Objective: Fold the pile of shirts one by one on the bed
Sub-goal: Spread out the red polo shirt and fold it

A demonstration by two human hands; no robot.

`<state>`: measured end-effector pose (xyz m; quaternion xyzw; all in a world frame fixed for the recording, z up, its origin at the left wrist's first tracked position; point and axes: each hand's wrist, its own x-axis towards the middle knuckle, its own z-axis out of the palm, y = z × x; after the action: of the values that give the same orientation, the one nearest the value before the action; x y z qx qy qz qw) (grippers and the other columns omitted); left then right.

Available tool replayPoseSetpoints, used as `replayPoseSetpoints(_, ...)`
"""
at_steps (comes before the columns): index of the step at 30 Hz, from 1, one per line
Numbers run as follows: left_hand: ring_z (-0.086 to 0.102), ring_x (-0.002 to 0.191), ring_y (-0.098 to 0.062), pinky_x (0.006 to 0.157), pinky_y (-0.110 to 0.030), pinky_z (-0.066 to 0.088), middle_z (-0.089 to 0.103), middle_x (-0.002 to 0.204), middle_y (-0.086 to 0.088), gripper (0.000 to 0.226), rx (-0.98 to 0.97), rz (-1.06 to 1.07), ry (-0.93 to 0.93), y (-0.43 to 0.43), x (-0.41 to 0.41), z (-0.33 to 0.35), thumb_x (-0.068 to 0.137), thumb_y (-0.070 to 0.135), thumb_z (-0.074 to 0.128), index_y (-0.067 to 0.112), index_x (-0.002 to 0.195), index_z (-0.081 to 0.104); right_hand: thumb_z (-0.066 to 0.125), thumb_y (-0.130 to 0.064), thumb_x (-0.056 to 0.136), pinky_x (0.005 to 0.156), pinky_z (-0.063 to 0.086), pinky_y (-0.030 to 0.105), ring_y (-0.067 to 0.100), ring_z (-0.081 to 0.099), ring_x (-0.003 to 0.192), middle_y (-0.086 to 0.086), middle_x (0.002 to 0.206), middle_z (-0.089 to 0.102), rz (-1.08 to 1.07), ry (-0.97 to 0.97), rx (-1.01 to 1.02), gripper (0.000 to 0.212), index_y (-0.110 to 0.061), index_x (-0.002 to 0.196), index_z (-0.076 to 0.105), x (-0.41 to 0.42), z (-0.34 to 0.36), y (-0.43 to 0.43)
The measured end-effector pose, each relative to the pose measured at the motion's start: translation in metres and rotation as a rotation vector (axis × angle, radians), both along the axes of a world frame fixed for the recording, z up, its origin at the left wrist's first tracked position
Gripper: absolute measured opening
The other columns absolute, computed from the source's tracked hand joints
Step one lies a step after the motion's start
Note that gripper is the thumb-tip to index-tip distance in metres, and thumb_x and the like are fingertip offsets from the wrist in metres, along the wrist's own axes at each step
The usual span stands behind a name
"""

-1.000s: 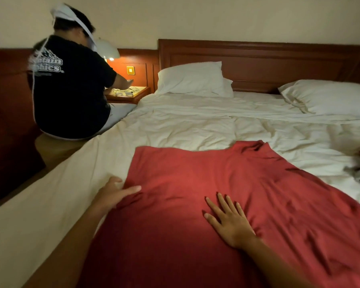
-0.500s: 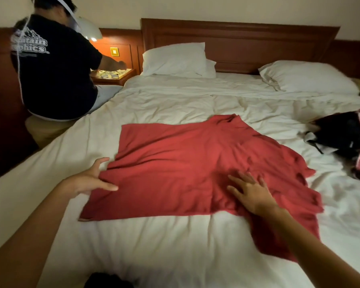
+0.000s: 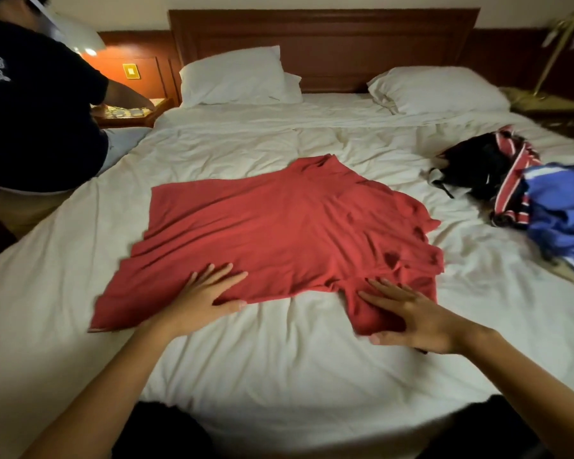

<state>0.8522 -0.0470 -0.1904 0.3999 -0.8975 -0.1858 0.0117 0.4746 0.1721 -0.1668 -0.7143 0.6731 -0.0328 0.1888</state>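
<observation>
A bedroom, likely a hotel room: a wide bed with white linen [image 3: 279, 359], a dark wooden headboard [image 3: 322, 38], two white pillows [image 3: 232, 77] and a lit bedside table [image 3: 130, 115].

A wide bed [image 3: 279, 376] with rumpled white sheets fills the room. Two white pillows [image 3: 232, 77] [image 3: 438, 91] lie against a dark wooden headboard [image 3: 322, 38]. Wood panelling [image 3: 504, 51] runs along a pale wall [image 3: 511, 8]. At the left a lit lamp [image 3: 87, 44] casts orange light on a yellow switch plate [image 3: 130, 71] and a nightstand [image 3: 130, 115], where a person [image 3: 37, 111] in a black tee sits on the bed's edge. At the right stands a brass lamp [image 3: 557, 44].
</observation>
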Motion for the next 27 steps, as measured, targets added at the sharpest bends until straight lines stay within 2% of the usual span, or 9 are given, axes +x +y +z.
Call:
replayPoseSetpoints(2,-0.009,0.153,-0.014,0.124,-0.042,-0.004,-0.006,0.164,0.021,0.082,-0.091,-0.057,-0.089,0.007,-0.005,-0.013,0.075,0.091,0.023,0.061,0.147,0.001,0.045,-0.081,0.081,0.124,-0.004,0.031,0.000,-0.016,0.148,-0.021,0.162,-0.010,0.066,0.095,-0.047,0.090,-0.044,0.155,0.009,-0.006,-0.001,0.012)
replayPoseSetpoints(4,-0.007,0.152,-0.013,0.123,-0.040,-0.002,-0.003,0.162,0.024,0.083,-0.143,-0.060,-0.059,0.007,-0.001,-0.018,0.072,0.093,0.013,0.061,0.147,0.004,0.044,-0.070,0.089,0.124,0.001,0.031,0.005,-0.010,0.151,-0.018,0.162,-0.005,0.109,0.158,-0.111,0.079,-0.038,0.156,0.016,-0.013,-0.003,0.019)
replayPoseSetpoints(7,0.006,0.153,-0.016,0.122,-0.036,0.004,0.011,0.160,0.025,0.063,-0.157,-0.066,0.012,0.005,0.004,-0.018,0.089,0.076,0.025,0.054,0.148,0.025,0.053,-0.043,0.099,0.121,0.024,0.033,0.012,0.018,0.150,-0.009,0.159,0.028,0.145,0.113,-0.258,0.054,-0.025,0.148,0.044,-0.019,-0.003,0.028)
replayPoseSetpoints(9,0.017,0.151,-0.015,0.121,-0.032,0.011,0.026,0.156,0.024,0.045,-0.163,-0.069,0.088,0.006,0.008,-0.015,0.102,0.051,0.044,0.046,0.146,0.039,0.060,-0.028,0.098,0.104,0.049,0.039,0.020,0.052,0.133,0.000,0.139,0.060,0.149,0.082,-0.391,0.034,-0.019,0.130,0.065,-0.023,-0.001,0.030)
replayPoseSetpoints(11,0.030,0.146,-0.011,0.120,-0.026,0.021,0.042,0.149,0.022,0.042,-0.149,-0.077,0.183,0.008,0.014,-0.011,0.101,0.031,0.055,0.037,0.143,0.050,0.056,-0.030,0.101,0.079,0.056,0.032,0.014,0.069,0.097,-0.012,0.106,0.071,0.102,-0.101,-0.399,0.017,-0.025,0.110,0.069,-0.024,0.008,0.032)
replayPoseSetpoints(15,0.061,0.116,0.002,0.099,-0.005,0.038,0.069,0.119,0.020,0.029,-0.159,0.049,0.392,0.005,0.021,0.004,0.094,0.015,0.066,0.020,0.122,0.072,0.047,-0.021,0.103,0.064,0.044,0.009,0.004,0.063,0.071,-0.015,0.084,0.064,-0.029,-0.375,-0.506,0.018,-0.028,0.097,0.063,-0.035,0.025,0.013)
replayPoseSetpoints(20,0.066,0.087,0.010,0.084,-0.016,0.049,0.073,0.090,0.025,0.016,-0.195,0.108,0.469,-0.006,0.016,0.018,0.091,0.002,0.068,0.014,0.098,0.076,0.053,-0.024,0.100,0.071,0.042,0.019,-0.002,0.054,0.072,-0.015,0.075,0.057,-0.125,-0.531,-0.419,0.022,-0.034,0.080,0.053,-0.052,0.044,-0.043)
replayPoseSetpoints(24,0.068,0.089,0.002,0.088,-0.027,0.050,0.074,0.090,0.016,0.013,-0.191,0.136,0.485,-0.036,0.009,0.030,0.091,0.006,0.068,0.017,0.094,0.075,0.058,-0.044,0.093,0.064,0.038,0.021,0.005,0.043,0.064,-0.011,0.066,0.044,-0.065,-0.471,-0.136,0.037,-0.017,0.068,0.053,-0.078,0.063,-0.106)
replayPoseSetpoints(27,0.069,0.093,-0.005,0.092,-0.036,0.051,0.074,0.092,0.015,0.010,-0.169,0.170,0.447,-0.080,-0.003,0.046,0.093,0.014,0.067,0.021,0.094,0.074,0.064,-0.053,0.086,0.066,0.040,0.030,0.015,0.048,0.066,-0.001,0.069,0.047,-0.209,-0.326,-0.157,0.047,-0.008,0.072,0.059,-0.098,0.068,-0.178)
